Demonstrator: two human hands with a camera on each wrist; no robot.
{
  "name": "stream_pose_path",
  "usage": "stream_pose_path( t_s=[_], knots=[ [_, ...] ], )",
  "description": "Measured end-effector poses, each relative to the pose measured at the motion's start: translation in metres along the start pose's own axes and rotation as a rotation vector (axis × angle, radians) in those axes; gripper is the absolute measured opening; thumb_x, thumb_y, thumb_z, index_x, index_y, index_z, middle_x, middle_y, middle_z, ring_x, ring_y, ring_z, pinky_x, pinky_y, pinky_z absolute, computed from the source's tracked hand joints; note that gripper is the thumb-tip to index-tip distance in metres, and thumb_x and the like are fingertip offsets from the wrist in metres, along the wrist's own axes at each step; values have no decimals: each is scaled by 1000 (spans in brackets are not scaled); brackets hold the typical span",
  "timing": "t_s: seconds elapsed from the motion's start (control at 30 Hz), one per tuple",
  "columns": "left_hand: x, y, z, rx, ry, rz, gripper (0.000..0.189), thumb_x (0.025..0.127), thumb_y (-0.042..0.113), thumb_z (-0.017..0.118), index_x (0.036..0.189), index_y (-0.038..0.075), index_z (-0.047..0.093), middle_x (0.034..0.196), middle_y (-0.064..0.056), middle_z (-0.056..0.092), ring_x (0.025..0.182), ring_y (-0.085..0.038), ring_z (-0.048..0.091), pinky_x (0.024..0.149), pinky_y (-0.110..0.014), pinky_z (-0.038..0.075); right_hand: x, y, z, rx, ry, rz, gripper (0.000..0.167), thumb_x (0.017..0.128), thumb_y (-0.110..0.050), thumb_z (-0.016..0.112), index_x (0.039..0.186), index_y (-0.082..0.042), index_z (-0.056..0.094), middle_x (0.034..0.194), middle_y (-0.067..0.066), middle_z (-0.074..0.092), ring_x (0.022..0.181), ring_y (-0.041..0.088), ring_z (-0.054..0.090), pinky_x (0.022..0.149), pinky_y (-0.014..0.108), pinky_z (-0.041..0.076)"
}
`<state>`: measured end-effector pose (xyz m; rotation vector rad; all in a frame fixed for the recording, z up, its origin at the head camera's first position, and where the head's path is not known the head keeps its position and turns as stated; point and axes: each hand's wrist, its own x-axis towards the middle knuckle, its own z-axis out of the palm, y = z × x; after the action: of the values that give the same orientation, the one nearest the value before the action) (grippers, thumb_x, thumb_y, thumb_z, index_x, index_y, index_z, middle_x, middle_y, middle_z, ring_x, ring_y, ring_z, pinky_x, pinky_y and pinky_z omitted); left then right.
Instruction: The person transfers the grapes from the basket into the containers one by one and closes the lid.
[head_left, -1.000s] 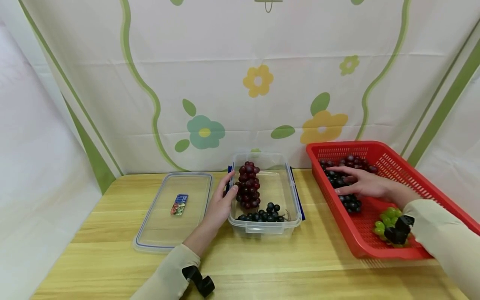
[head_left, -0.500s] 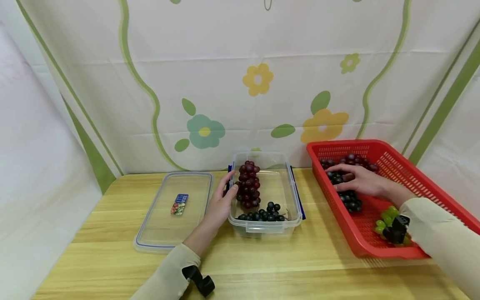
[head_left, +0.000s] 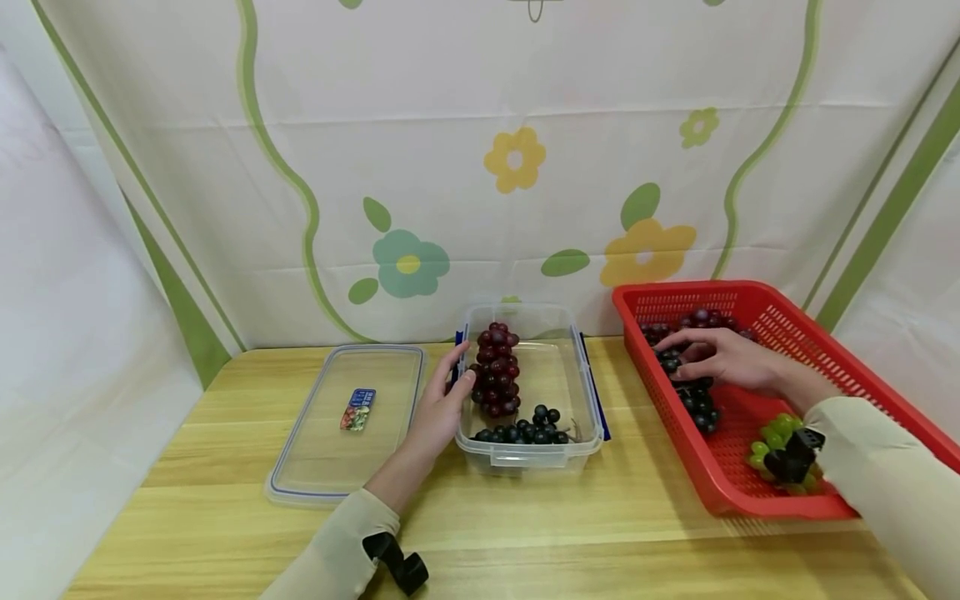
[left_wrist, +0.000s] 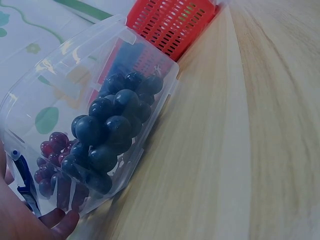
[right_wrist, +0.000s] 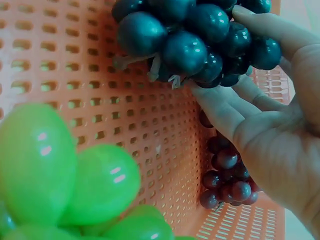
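Note:
My right hand (head_left: pixel 723 360) reaches into the red basket (head_left: pixel 690 454) and grips a bunch of black grapes (right_wrist: pixel 185 45) between thumb and fingers. More of that bunch hangs below the fingertips near the basket's left wall. My left hand (head_left: pixel 437 410) rests with extended fingers against the left side of a clear plastic box (head_left: pixel 543 457), by its blue latch (left_wrist: pixel 22 175). Inside the box, a bunch of red grapes (head_left: pixel 497 375) stands along the left side. A bunch of black grapes (left_wrist: pixel 107 132) lies across its front.
Green grapes (head_left: pixel 772 442) lie at the basket's near end, beneath the right wrist. Dark red grapes (right_wrist: pixel 227 185) are at its far end. A clear lid (head_left: pixel 315 454) with a label lies left of the box. A flowered curtain (head_left: pixel 465 200) hangs behind the table.
My right thumb and fingers have drawn closer together around the black grapes in the basket, and the bunch has shifted slightly. My left hand and the box stay where they were.

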<state>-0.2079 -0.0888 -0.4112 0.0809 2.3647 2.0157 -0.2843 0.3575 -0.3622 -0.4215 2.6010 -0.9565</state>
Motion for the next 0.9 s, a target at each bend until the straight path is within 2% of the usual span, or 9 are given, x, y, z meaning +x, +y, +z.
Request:
stream_pose_path(
  t_s=[0.17,0.47,0.6,0.77,0.9],
  knots=[
    [1,-1,0,-2,-4,4,50,114,32,47,162,40,37,179,1,19,165,-40,16,128,-73,17,-1,0,2,-14,-42,6,66,97,-33,78,156,-15,52,139,19,65,117,27,62,87,35,58],
    [1,-3,1,6,-4,3,50,114,32,47,162,40,38,179,-2,19,165,-41,16,128,-73,17,2,0,7,10,-104,36,74,98,-32,76,161,-11,44,146,25,58,115,27,58,82,35,55],
    [0,-3,1,2,-3,2,50,114,32,47,162,39,38,179,-2,19,165,-40,16,128,-72,18,2,1,8,11,-90,37,68,99,-30,75,158,-11,48,148,26,59,113,26,61,77,36,57],
    [1,-3,0,-1,0,4,50,114,31,47,162,39,38,179,-1,19,165,-40,15,128,-73,17,1,-1,6,-62,-15,4,51,98,-35,76,144,-16,63,142,20,65,113,26,63,84,35,54],
    [1,-2,0,-2,2,5,50,114,31,48,162,39,38,179,-1,19,165,-40,15,128,-73,17,-2,-3,1,-47,-1,2,47,97,-37,78,139,-19,67,140,17,66,109,24,63,82,35,56]
  ],
)
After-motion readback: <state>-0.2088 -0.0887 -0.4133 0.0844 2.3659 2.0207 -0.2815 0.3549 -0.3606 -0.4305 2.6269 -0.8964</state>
